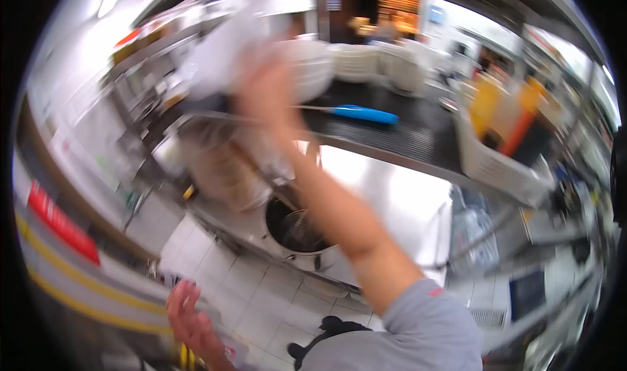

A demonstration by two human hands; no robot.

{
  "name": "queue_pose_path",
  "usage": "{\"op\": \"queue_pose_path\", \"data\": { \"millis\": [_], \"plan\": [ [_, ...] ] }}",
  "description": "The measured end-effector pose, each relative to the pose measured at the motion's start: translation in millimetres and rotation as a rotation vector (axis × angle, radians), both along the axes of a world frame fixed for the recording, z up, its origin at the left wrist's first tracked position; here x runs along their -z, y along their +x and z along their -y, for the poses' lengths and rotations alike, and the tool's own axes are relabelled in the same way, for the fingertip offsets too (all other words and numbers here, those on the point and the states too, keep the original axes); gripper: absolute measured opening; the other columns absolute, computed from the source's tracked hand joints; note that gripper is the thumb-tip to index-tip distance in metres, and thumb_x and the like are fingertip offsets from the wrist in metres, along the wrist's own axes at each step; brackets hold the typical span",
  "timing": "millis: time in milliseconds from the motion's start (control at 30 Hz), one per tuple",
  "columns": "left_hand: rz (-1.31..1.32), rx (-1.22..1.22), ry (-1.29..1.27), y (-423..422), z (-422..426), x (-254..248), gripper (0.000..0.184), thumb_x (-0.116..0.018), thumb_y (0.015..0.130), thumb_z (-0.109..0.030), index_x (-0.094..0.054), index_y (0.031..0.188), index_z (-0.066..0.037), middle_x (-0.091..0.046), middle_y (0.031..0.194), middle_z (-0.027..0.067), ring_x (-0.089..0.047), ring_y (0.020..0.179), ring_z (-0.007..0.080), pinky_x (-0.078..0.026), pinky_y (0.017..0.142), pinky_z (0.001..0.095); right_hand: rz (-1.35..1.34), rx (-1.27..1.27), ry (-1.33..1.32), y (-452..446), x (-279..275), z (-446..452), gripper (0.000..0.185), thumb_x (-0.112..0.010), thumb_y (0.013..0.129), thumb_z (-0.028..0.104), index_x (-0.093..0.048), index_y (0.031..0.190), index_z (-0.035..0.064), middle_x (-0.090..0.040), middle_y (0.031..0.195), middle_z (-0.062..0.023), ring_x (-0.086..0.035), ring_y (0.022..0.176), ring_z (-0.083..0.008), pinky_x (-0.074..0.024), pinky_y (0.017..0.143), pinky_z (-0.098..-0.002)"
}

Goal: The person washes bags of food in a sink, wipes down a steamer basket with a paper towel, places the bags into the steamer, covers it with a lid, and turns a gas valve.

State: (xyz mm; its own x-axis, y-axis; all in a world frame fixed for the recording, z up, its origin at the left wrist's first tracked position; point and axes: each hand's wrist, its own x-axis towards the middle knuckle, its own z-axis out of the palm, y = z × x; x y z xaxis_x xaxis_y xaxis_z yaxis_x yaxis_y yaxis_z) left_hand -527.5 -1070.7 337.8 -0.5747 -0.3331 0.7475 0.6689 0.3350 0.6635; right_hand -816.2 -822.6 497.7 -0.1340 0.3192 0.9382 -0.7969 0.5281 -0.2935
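Note:
My right arm stretches up across the counter to the black shelf (418,126). My right hand (264,87) is smeared by motion there, in front of a blurred white, bag-like thing (225,54). Whether its fingers hold that thing cannot be made out. Beside the hand, a tool with a blue handle (366,114) lies on the shelf. Stacked white bowls (310,70) stand just behind. Down at the lower left, my left hand (192,319) hangs over the floor, its fingers loosely bent and apart, with nothing visible in them.
A metal pot (313,261) holding a mesh strainer (302,230) sits on the steel counter (392,188). Left of it is a clear plastic bag with tan contents (225,175). A white basket (496,168) of sauce bottles (483,103) stands on the shelf's right.

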Motion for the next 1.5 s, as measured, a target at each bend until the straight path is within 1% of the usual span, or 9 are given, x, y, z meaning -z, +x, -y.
{"op": "queue_pose_path", "data": {
  "millis": [167,333,600,733,833,967,1067,1300,1500],
  "plan": [
    [0.403,0.116,0.320,22,46,64,0.047,-0.047,0.103,-0.036,-0.052,0.133,-0.001,-0.064,0.122,0.0147,-0.061,0.110,0.0307,-0.051,0.093,0.0447,0.509,-1.046,0.449,190,222,156,0.033,-0.057,0.095,0.020,-0.060,0.123,0.0015,-0.068,0.110,-0.0175,-0.063,0.096,-0.0267,-0.0493,0.089,-0.0410],
    [0.697,0.508,0.350,51,64,154,0.044,-0.052,0.102,-0.038,-0.052,0.126,-0.002,-0.065,0.108,0.0117,-0.063,0.093,0.0232,-0.052,0.079,0.0345,1.284,-1.549,-0.425,301,336,170,0.039,-0.055,0.102,0.032,-0.061,0.127,0.0037,-0.066,0.102,-0.0045,-0.059,0.093,-0.0135,-0.0495,0.085,-0.0308],
    [0.852,0.443,0.212,89,-54,269,0.030,-0.063,0.100,-0.026,-0.052,0.115,-0.003,-0.062,0.099,0.0080,-0.060,0.086,0.0155,-0.050,0.075,0.0301,1.343,-1.210,-0.393,389,400,30,0.058,-0.054,0.101,0.043,-0.046,0.144,0.0040,-0.058,0.129,-0.0072,-0.052,0.113,-0.0144,-0.0442,0.096,-0.0310],
    [0.854,0.435,0.310,124,-163,237,0.032,-0.062,0.100,-0.024,-0.052,0.120,-0.002,-0.062,0.104,0.0102,-0.061,0.092,0.0183,-0.051,0.080,0.0319,1.305,-1.244,-0.580,409,417,-47,0.059,-0.053,0.102,0.044,-0.046,0.144,0.0032,-0.058,0.129,-0.0069,-0.053,0.113,-0.0148,-0.0443,0.096,-0.0308],
    [0.936,0.342,-0.111,118,-220,280,0.039,-0.064,0.097,-0.024,-0.055,0.127,0.000,-0.065,0.114,0.0172,-0.063,0.102,0.0237,-0.052,0.085,0.0337,1.330,-1.329,-0.638,430,425,-123,0.058,-0.051,0.103,0.044,-0.046,0.144,0.0033,-0.059,0.127,-0.0058,-0.054,0.113,-0.0141,-0.0462,0.093,-0.0305],
    [0.961,0.595,0.198,148,-311,275,0.034,-0.057,0.101,-0.018,-0.051,0.124,0.006,-0.063,0.114,0.0154,-0.062,0.102,0.0191,-0.052,0.084,0.0346,1.409,-1.231,-0.861,462,431,-218,0.053,-0.051,0.102,0.044,-0.054,0.136,0.0037,-0.065,0.115,-0.0035,-0.061,0.096,-0.0118,-0.0510,0.080,-0.0285],
    [0.869,0.660,-0.004,167,-356,258,0.024,-0.067,0.095,-0.018,-0.064,0.103,0.005,-0.067,0.095,0.0093,-0.064,0.089,0.0174,-0.051,0.081,0.0319,1.418,-1.128,-0.799,492,434,-273,0.041,-0.055,0.102,0.037,-0.061,0.129,0.0064,-0.065,0.107,-0.0002,-0.059,0.095,-0.0082,-0.0484,0.081,-0.0257],
    [0.522,0.555,-0.629,176,-419,257,0.026,-0.078,0.084,-0.018,-0.069,0.097,0.003,-0.067,0.088,0.0105,-0.064,0.079,0.0209,-0.051,0.076,0.0356,1.332,-0.525,-0.752,541,471,-327,0.032,-0.060,0.100,0.027,-0.065,0.116,-0.0010,-0.067,0.099,-0.0034,-0.058,0.090,-0.0093,-0.0467,0.078,-0.0252],
    [0.984,1.046,-0.354,177,-482,257,0.030,-0.075,0.088,-0.009,-0.064,0.112,0.003,-0.069,0.101,0.0093,-0.065,0.088,0.0142,-0.052,0.077,0.0275,1.053,-0.410,-1.146,567,472,-333,0.025,-0.060,0.100,0.020,-0.064,0.114,0.0005,-0.067,0.097,-0.0035,-0.060,0.089,-0.0098,-0.0486,0.078,-0.0255]
  ]
}}
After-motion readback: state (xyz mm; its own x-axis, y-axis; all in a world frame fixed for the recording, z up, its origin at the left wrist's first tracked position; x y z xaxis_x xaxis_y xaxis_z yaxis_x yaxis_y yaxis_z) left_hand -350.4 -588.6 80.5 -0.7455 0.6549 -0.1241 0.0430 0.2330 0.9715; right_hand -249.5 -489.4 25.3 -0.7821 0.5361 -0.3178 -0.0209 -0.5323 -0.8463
